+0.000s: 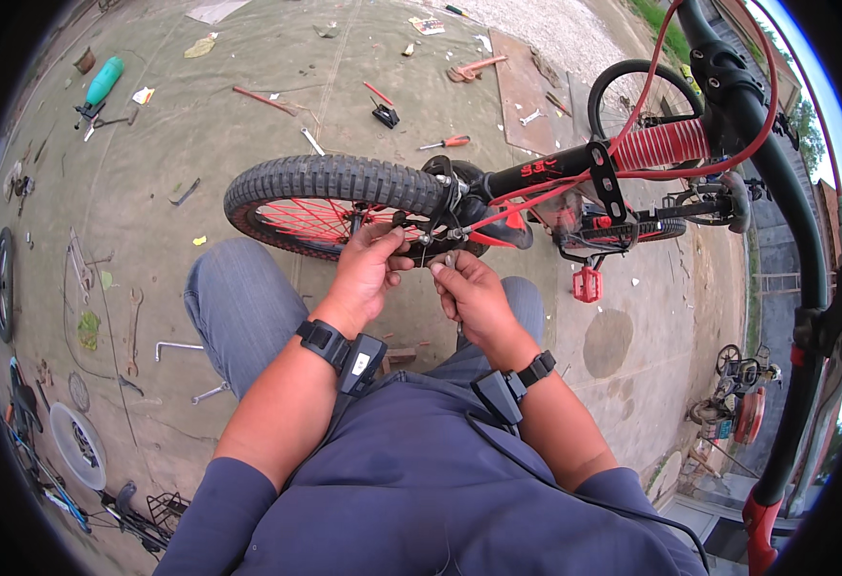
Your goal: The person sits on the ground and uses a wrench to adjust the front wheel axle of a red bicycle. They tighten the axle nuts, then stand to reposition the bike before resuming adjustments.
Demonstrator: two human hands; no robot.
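A small black and red bicycle [575, 182] stands in front of me, its knobby rear tyre [335, 182] with red spokes at centre. My left hand [368, 269] pinches the rear brake parts [431, 230] beside the tyre. My right hand [469, 293] is closed on a small metal tool or part right next to them; its tip is hidden by the fingers. Both wrists wear black bands with small devices. My knees in grey trousers sit under the wheel.
Wrenches [133, 331], screwdrivers [445, 143], a pipe wrench [474, 67] and a green bottle [104, 82] lie scattered on the concrete floor. A red pedal [586, 283] hangs at right. Black handlebars [786, 192] curve along the right edge. Bike parts lie at lower left.
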